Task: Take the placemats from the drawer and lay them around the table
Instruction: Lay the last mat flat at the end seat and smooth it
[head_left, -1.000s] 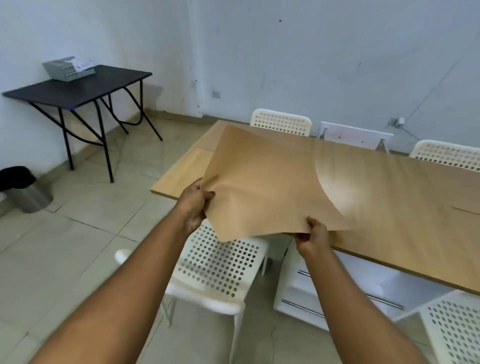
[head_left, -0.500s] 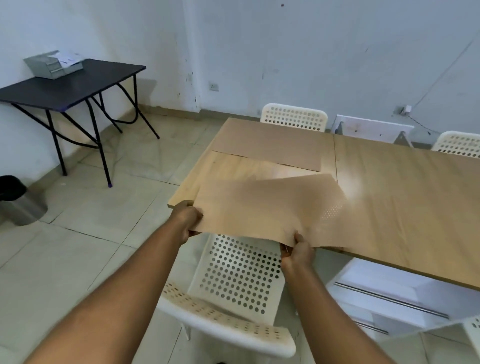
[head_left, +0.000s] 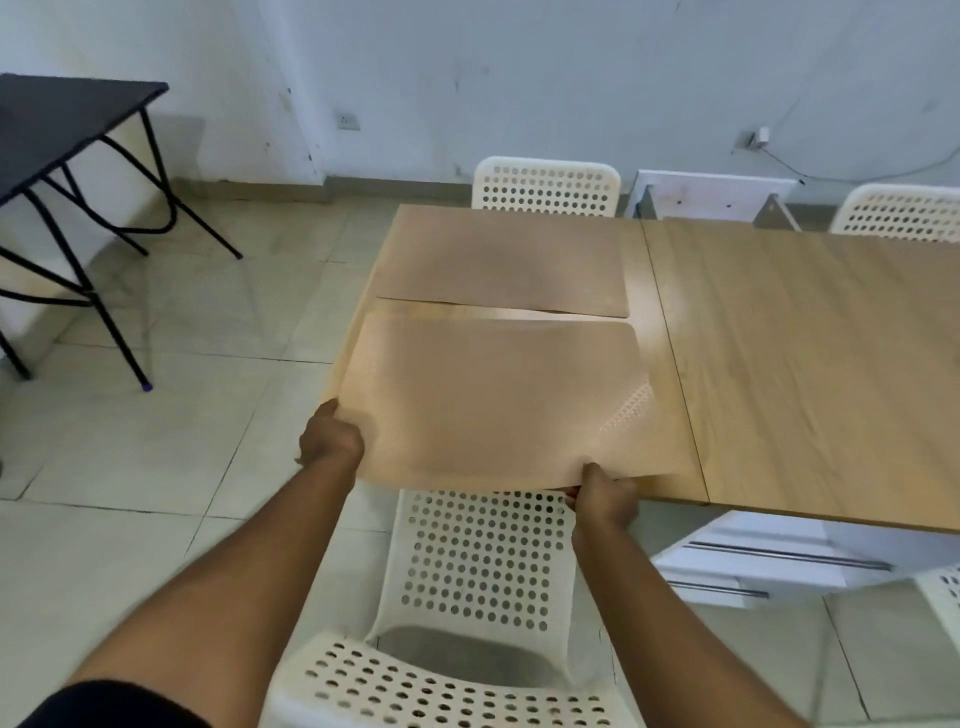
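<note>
Both hands, the left hand (head_left: 332, 435) and right hand (head_left: 602, 492), are pinching the near edge of a thin, light, floppy placemat (head_left: 493, 400) with curled fingers, its far part lying on the desk (head_left: 810, 364), so edge grips probably suit it.
</note>
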